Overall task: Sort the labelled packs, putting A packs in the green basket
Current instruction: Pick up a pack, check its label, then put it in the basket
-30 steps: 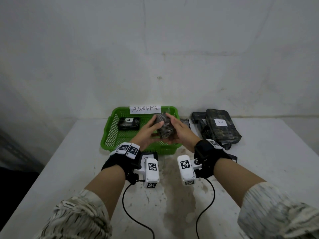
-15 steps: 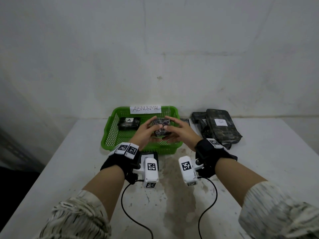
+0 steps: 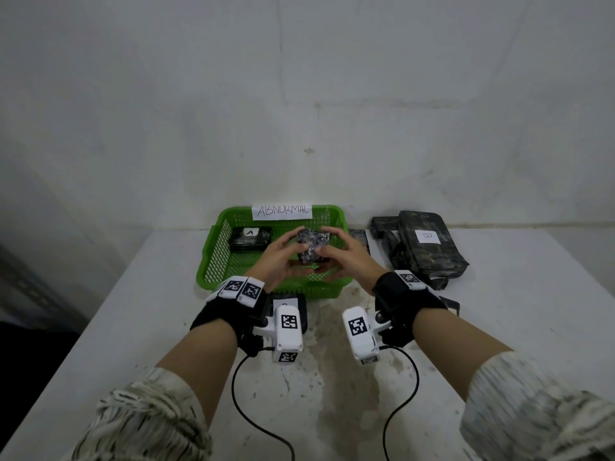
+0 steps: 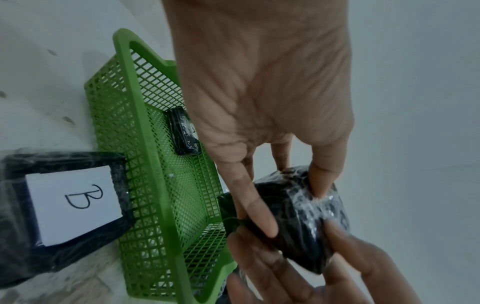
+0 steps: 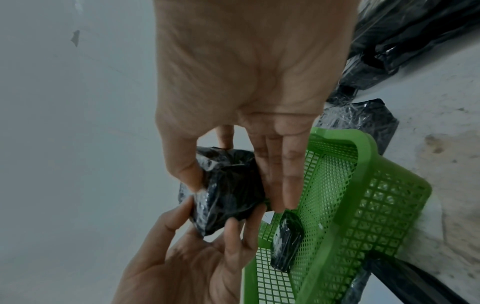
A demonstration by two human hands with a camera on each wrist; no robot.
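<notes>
A small black wrapped pack (image 3: 311,245) is held above the green basket (image 3: 213,261), gripped between the fingers and thumbs of the left hand (image 3: 283,257) and right hand (image 3: 346,257). Its long axis cannot be told. An A-labelled pack (image 3: 250,238) lies in the basket's far left corner. B-labelled packs (image 3: 426,247) are piled at the white table's (image 3: 515,327) far edge, against a pale wall (image 3: 299,94).

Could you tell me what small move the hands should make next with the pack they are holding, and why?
Probably turn the pack to find its label: both hands, left hand and right hand, grip it above the green basket, and no letter shows.
</notes>
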